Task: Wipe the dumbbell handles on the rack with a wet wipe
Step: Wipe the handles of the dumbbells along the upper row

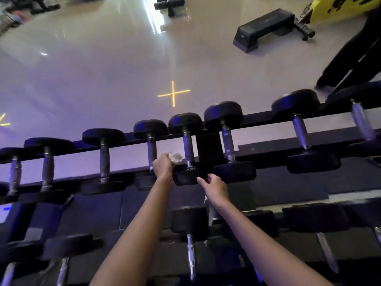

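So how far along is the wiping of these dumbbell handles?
Done: can't tell; no handle shows wetness. In hand: the left hand grips a crumpled wet wipe beside a top-row handle, while the right hand is at the neighbouring dumbbell's near head. Left: unclear, perhaps the lower-row dumbbells.

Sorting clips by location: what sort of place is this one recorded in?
Probably a gym: a two-tier rack holds rows of black dumbbells, a black step platform sits on the glossy floor, and the left hand holds a wet wipe.
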